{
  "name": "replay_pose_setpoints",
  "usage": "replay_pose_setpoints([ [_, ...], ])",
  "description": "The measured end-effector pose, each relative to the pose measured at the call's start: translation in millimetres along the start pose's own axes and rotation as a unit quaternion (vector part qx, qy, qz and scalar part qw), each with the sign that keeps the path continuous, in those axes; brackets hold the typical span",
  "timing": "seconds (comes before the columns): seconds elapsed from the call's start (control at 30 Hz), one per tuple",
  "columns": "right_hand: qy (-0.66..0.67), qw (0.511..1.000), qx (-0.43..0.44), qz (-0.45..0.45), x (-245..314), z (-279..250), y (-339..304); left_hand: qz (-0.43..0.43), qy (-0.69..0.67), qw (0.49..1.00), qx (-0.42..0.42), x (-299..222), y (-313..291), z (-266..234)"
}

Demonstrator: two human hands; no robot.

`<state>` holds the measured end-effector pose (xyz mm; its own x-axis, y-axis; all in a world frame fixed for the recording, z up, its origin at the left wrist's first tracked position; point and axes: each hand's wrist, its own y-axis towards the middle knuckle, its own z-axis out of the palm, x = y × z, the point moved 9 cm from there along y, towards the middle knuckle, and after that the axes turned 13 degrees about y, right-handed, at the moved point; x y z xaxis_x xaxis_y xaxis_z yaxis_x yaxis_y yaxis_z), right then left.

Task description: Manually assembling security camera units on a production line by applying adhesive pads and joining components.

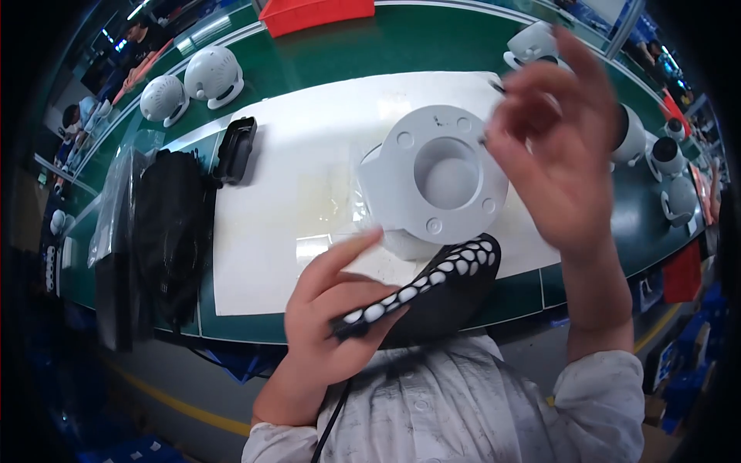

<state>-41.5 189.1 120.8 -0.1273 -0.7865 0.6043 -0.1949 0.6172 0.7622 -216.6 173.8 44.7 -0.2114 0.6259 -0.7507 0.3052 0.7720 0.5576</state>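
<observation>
My left hand point(332, 324) is closed on a bent black sheet point(463, 285) with rows of white oval spots, its index finger reaching toward a white device. That device point(386, 185) lies on the work mat with its round base up, showing a deep circular recess and several small round marks. Raised at the device's right, my right hand point(556, 139) is blurred by motion, its fingers curled. Small dark bits show at its thumb and a fingertip; whether it holds them is unclear. Clear plastic film point(359, 204) sits at the device's left side.
A white mat point(262, 255) covers part of the green bench point(324, 58). Left are a black tray point(236, 150), a black bag point(174, 231) and clear plastic wrapping point(116, 201). White round devices point(212, 75) stand at both sides; a red bin point(316, 14) is behind. Other people work far left.
</observation>
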Motion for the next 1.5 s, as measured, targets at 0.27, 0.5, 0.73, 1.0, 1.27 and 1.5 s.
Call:
replay_pose_setpoints([
  [0.27,-0.019,0.987,0.017,0.158,-32.4,-2.0,7.5,0.011,-0.068,0.993,0.091,21.9,2.7,23.4],
  [0.5,-0.286,0.937,0.202,-0.006,1.1,26.8,11.5,-0.007,-0.056,0.992,0.112,25.1,2.0,26.8],
  [0.73,-0.309,0.940,0.143,0.008,4.9,21.2,21.6,0.003,-0.038,0.994,0.107,26.4,0.6,26.0],
  [1.0,-0.110,0.973,0.153,0.134,-30.2,40.0,31.0,0.002,-0.052,0.991,0.122,26.8,3.6,28.3],
  [1.27,-0.344,0.907,0.237,0.063,-6.5,53.4,27.8,-0.004,-0.076,0.992,0.102,30.2,1.3,28.6],
  [1.5,-0.430,0.890,0.150,0.012,24.7,36.1,7.6,-0.006,-0.065,0.992,0.109,30.6,1.8,25.8],
])
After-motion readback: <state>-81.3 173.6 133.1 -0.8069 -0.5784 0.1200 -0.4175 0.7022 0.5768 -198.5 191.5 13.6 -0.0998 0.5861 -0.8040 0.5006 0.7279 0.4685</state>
